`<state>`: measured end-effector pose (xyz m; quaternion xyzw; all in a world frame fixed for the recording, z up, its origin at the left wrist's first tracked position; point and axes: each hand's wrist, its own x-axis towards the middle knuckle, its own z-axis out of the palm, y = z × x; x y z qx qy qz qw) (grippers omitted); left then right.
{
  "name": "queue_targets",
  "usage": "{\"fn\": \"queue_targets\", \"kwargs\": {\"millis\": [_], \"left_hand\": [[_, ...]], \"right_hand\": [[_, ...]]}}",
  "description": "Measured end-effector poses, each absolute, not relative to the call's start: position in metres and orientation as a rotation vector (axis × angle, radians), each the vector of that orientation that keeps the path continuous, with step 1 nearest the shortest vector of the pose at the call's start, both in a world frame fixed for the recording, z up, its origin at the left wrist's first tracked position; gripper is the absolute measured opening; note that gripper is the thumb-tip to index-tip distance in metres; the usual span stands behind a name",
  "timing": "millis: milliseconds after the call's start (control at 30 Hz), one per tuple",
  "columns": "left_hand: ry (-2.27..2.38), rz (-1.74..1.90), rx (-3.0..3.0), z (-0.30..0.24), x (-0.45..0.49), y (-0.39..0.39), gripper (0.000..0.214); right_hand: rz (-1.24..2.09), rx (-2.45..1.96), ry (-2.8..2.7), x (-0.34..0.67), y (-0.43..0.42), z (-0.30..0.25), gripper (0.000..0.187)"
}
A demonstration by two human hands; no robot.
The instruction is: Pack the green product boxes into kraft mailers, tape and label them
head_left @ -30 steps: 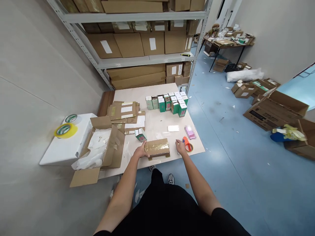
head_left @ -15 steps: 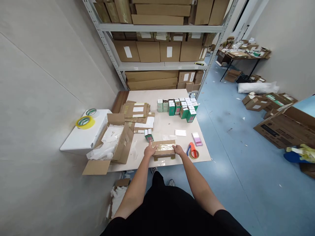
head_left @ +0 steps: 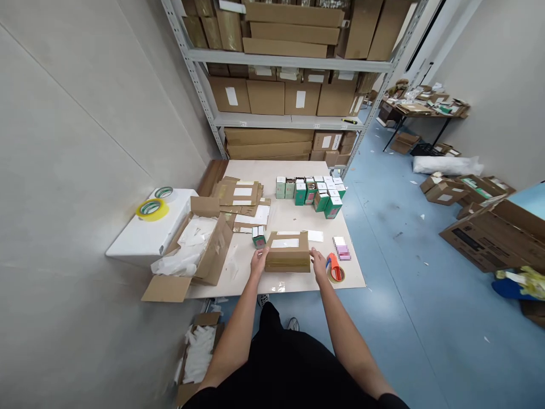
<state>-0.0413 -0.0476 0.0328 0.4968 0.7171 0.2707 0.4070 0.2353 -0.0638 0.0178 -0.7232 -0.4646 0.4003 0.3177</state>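
Observation:
A brown cardboard box (head_left: 288, 262) stands near the front edge of the table, between my two hands. A white label (head_left: 285, 243) shows on its top, and shiny tape runs along the side towards me. My left hand (head_left: 258, 263) grips the box's left end. At its right end, my right hand (head_left: 317, 264) holds the side with the fingers partly hidden. Just behind my left hand stands a small green-and-white box (head_left: 258, 237). An orange tape dispenser (head_left: 334, 266) with a tape roll lies to the right of my right hand.
Several green-and-white boxes (head_left: 333, 208) stand at the table's back right. Flattened cartons (head_left: 240, 194) lie at the back left, near an open carton (head_left: 219, 250) of white packing. A white card (head_left: 315, 236) and a pink-and-white stack (head_left: 342, 249) lie right. Shelving (head_left: 272, 120) stands behind.
The cardboard box has been turned over: its taped face was on top, and now the labelled face is up. My hands have shifted to its two ends.

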Motion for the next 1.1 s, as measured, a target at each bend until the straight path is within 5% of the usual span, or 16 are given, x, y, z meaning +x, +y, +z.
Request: {"fn": "queue_targets", "kwargs": {"millis": [133,467,800,1100], "left_hand": [[1.752,0.649,1.135,0.009,-0.024,-0.062,0.053],[1.834,0.396,1.213,-0.026,-0.019,-0.073,0.102],[1.61,0.821,1.264,0.007,-0.021,-0.058,0.092],[1.7,0.678,1.324,0.012,-0.036,-0.069,0.086]], "right_hand": [[1.051,-2.035,-1.266,0.232,-0.076,0.0,0.05],[1.044,-2.243,-1.437,0.223,-0.086,-0.02,0.054],[1.136,-1.922,-1.017,0.235,-0.08,-0.004,0.076],[1.065,-1.96,-1.089,0.237,-0.093,-0.011,0.074]]}}
